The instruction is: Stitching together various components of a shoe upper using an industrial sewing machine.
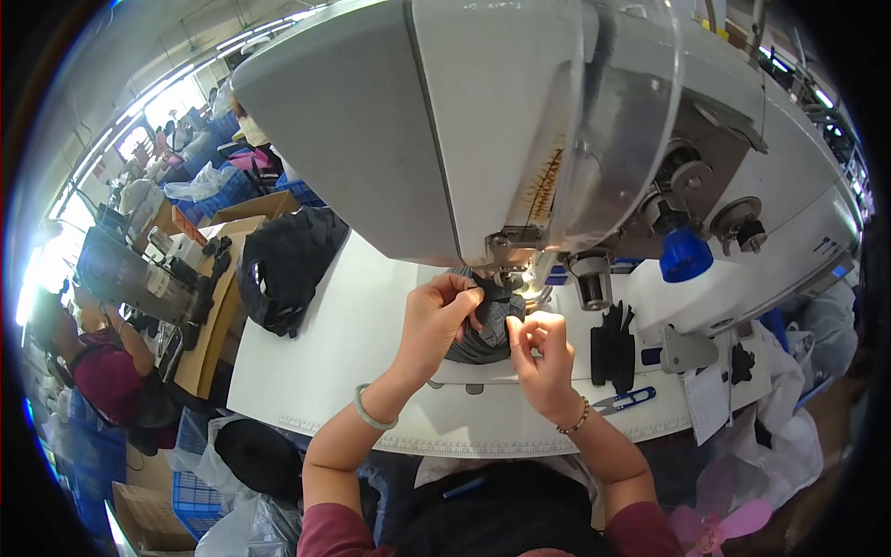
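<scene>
Under the needle area of a large white sewing machine (515,265) lies a dark grey piece of fabric (483,345), partly covered by my hands. My left hand (438,311) pinches the cloth's upper left part between thumb and fingertips, close to the presser foot. On the other side, my right hand (546,357) is closed in a pinch at the right edge of the same cloth. A brighter light falls on the fabric beside the needle. Exactly how the cloth sits under the foot is hidden.
Thread snips with blue handles (631,399) lie right of my right hand, near stacked black pieces (613,348). A black bundle (292,265) rests on the white table's left (306,371). Further left, another person (111,381) sits by a second machine (130,274). A pink fan (719,520) stands lower right.
</scene>
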Tool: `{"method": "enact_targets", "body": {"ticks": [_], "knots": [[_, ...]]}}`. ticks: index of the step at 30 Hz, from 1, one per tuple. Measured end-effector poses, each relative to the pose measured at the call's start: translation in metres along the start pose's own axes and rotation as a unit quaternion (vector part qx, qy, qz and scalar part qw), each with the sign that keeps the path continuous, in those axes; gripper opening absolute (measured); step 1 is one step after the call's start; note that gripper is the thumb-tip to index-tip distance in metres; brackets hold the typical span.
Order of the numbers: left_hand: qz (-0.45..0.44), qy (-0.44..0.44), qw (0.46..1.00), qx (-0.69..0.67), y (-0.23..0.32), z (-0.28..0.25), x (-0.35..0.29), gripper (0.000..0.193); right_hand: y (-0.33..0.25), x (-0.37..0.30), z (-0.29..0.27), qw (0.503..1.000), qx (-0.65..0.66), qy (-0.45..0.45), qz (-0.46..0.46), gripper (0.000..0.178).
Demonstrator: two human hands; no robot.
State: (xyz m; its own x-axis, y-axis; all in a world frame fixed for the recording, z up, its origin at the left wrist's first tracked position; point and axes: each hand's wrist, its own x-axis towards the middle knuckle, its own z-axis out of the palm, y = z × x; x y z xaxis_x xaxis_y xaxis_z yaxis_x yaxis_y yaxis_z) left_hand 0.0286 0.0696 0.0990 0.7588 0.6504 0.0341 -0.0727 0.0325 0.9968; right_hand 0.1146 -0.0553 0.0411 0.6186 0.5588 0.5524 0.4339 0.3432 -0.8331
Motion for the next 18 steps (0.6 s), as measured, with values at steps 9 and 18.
{"method": "enact_targets", "body": {"ticks": [9,18], "knots": [[0.011,0.012,1.0,-0.012,0.002,0.001,-0.001,0.011,-0.007,0.006,-0.008,0.984,-0.127,-0.048,-0.113,0.042],[-0.046,-0.068,0.994,0.077,0.018,-0.002,0.006,0.012,-0.011,0.004,-0.008,0.982,-0.145,-0.051,-0.112,0.041]]}}
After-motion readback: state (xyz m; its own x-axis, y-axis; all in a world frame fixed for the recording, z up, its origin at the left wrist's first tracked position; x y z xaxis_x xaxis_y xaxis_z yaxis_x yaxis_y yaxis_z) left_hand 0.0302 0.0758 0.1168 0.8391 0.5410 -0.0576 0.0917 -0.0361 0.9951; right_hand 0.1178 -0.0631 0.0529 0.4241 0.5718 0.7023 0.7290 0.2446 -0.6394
